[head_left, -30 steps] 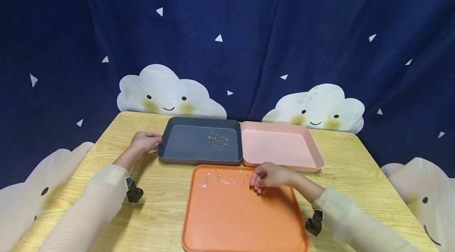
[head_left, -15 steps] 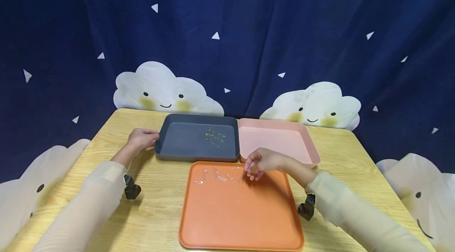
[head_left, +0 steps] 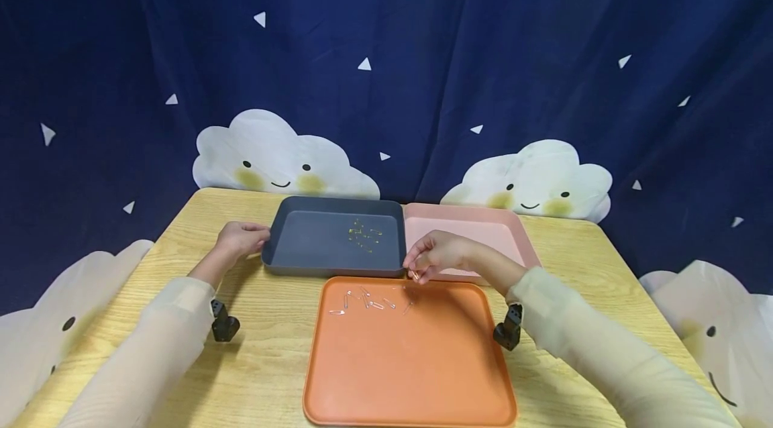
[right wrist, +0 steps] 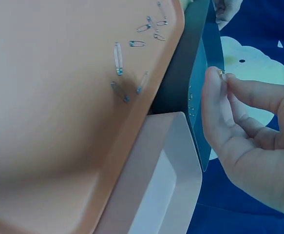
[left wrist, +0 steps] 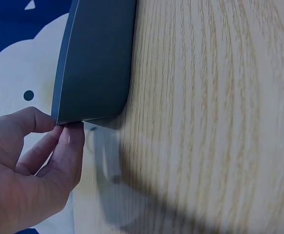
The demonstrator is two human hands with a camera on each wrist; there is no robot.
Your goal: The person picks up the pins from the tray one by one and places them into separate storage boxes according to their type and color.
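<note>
My right hand point(head_left: 439, 255) is raised over the place where the three trays meet. Its thumb and index fingertip pinch a small gold safety pin point(right wrist: 222, 72), mostly hidden by the fingers. Several silver safety pins point(right wrist: 137, 44) lie scattered along the far side of the orange tray point(head_left: 404, 367). In the dark grey tray point(head_left: 308, 240), several gold safety pins point(head_left: 365, 233) lie right of the middle. My left hand point(left wrist: 39, 165) pinches that tray's left rim between thumb and fingers.
A pink tray point(head_left: 510, 235) stands against the grey tray's right side, partly behind my right hand. All three trays are on a wooden table point(head_left: 266, 361). A dark blue curtain point(head_left: 423, 45) with clouds hangs behind the far edge.
My right hand has lifted from the orange tray's upper right, moving up and left toward the grey tray, with the gold safety pin between its fingertips. The left hand stays on the rim.
</note>
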